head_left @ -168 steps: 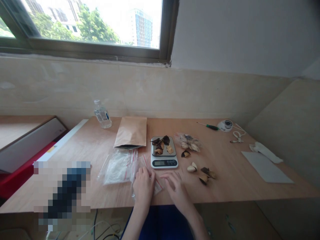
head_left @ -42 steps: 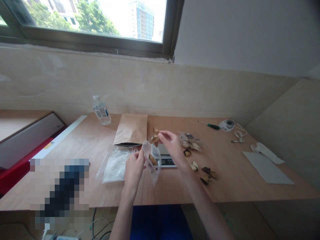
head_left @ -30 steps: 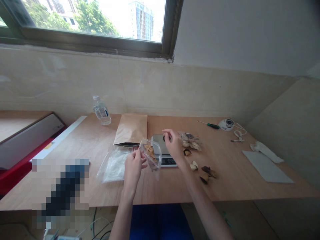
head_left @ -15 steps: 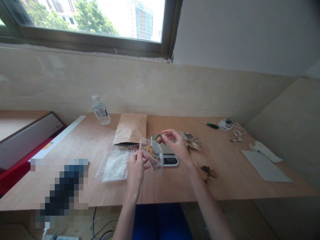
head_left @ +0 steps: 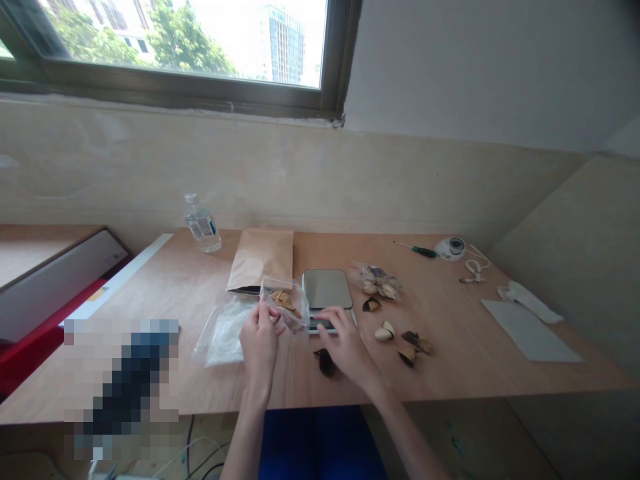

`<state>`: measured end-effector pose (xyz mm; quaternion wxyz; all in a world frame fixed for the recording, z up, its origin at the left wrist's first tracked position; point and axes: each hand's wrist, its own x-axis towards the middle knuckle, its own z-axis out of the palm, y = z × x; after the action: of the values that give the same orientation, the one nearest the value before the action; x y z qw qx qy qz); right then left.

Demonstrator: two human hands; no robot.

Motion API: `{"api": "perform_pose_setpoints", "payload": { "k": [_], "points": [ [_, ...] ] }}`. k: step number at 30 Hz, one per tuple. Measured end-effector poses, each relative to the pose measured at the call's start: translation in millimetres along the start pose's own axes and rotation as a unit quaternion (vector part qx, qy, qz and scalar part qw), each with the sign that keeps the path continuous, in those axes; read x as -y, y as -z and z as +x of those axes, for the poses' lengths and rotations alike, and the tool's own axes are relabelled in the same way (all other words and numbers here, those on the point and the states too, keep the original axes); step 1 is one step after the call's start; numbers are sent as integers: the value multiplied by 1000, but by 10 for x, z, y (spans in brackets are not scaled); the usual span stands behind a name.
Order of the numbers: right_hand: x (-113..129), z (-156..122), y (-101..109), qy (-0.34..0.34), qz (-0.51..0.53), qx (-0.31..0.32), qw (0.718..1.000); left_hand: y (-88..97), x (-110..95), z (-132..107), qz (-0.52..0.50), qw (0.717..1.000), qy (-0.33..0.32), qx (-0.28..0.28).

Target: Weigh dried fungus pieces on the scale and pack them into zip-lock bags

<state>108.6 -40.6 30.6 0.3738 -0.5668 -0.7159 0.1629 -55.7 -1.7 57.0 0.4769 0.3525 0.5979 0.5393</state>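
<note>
Right hand, unclenched, has lowered to the front of the scale; left hand pinches the bag

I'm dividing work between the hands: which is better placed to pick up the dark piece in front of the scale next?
Probably the right hand: it is close beside the dark piece, whereas the left hand is farther off and holds the clear bag with something brown inside.

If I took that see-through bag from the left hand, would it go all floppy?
Probably: the clear bag looks thin and crinkly. It's likely light too, because the left hand holds it up with just its fingertips. The brown pieces inside look dry and curled, so squeezing might crack them.
</note>
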Motion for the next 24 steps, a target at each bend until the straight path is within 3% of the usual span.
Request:
{"api": "perform_pose_setpoints", "payload": {
  "k": [4, 7, 11, 14, 16, 20, 24],
  "points": [
    [-43, -534, -249, -8, -73, 24, 997, 28, 22, 6, 9, 1000, -27, -4],
    [-153, -670, -350, -12, -62, 5, 998, 15, 14, -23, 2, 999, -32, 6],
    [-87, -449, -186, -45, 68, -72, 994, 1, 9, -99, 19, 999, -31, 12],
    [151, -98, 64, -97, 189, -175, 961, -30, 43, -185, 17, 999, -34, 33],
    [337, 136, 208, -80, 238, -207, 946, -57, 75, -252, 12, 998, -35, 43],
    [565, 362, 354, -15, 221, -94, 971, -56, 82, -349, -24, 999, -14, 42],
    [485, 170, 292, -47, 188, -86, 977, 21, 32, -350, -66, 997, 6, 37]
  ]
}}
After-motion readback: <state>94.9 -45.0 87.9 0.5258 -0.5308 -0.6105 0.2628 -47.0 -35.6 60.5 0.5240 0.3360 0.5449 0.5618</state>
